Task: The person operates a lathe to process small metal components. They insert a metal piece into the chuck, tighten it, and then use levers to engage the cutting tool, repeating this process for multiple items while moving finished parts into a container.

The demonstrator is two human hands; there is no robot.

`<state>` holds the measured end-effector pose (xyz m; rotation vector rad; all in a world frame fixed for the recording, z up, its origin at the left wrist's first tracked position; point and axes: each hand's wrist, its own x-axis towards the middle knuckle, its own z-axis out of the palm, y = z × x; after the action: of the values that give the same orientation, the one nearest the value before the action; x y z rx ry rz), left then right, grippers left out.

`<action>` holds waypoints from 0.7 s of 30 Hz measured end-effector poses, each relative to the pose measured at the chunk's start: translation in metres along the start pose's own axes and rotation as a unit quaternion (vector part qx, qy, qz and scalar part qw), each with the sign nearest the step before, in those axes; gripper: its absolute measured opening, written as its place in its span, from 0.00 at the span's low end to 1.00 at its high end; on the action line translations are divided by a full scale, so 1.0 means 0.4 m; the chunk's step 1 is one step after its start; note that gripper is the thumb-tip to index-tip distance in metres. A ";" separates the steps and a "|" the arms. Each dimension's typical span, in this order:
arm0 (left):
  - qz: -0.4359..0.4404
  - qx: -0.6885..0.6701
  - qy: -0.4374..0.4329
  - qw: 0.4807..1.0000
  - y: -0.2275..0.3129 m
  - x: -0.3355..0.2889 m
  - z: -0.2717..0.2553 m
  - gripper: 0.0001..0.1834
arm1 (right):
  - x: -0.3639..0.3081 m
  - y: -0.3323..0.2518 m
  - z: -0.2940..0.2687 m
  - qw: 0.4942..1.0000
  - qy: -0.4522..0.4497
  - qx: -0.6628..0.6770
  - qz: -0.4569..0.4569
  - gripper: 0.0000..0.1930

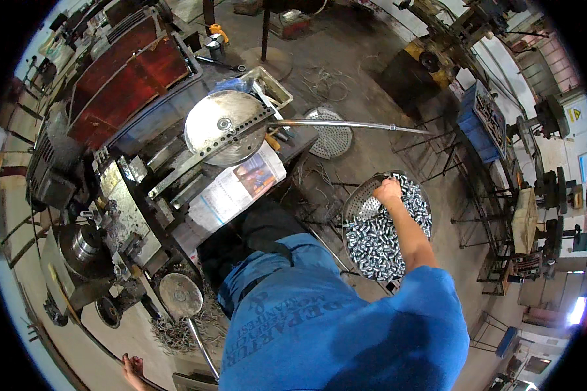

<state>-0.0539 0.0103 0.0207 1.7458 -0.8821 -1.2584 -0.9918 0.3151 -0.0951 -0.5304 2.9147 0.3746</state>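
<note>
My right hand (388, 190) reaches down into a round perforated metal basin (360, 206) on my right, fingers curled down among the parts. What it grips is hidden under the hand. Small shiny cylindrical metal parts (378, 247) heap up through most of the basin. At the lower left, my left hand (134, 370) is beside a long dark bar (96, 333), its fingers bent together. Whatever lies between those fingers is too small to make out.
Before me stands a machine with a round metal disc (215, 127), a long lever (346, 124) and printed paper (241, 186). A chuck (85, 242) is at left, above metal shavings (182, 335). Another perforated lid (329, 133) and a blue crate (481, 124) stand beyond.
</note>
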 end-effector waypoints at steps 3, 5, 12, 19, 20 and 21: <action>-0.008 0.018 0.014 1.000 0.016 -0.009 0.032 0.21 | 0.010 0.013 -0.022 0.997 -0.060 0.028 -0.034 0.22; -0.003 0.012 0.008 1.000 0.015 -0.013 0.027 0.21 | 0.002 -0.010 -0.035 0.991 -0.121 0.054 -0.008 0.24; 0.003 0.015 -0.005 1.000 0.007 -0.005 0.015 0.23 | -0.027 -0.016 -0.012 0.989 -0.122 0.084 0.000 0.25; 0.021 0.039 0.011 0.999 0.048 -0.045 0.062 0.20 | -0.034 -0.011 0.047 0.993 -0.080 0.081 -0.016 0.21; 0.022 0.042 0.017 0.999 0.043 -0.042 0.052 0.19 | -0.033 -0.022 0.032 0.992 -0.083 0.087 -0.020 0.21; 0.023 0.044 0.023 0.999 0.034 -0.029 0.037 0.18 | -0.052 -0.035 -0.001 0.993 -0.082 0.081 -0.020 0.20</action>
<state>-0.0724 0.0114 0.0347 1.8051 -0.9582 -1.1618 -0.9674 0.3091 -0.0935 -0.5082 2.7414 0.1647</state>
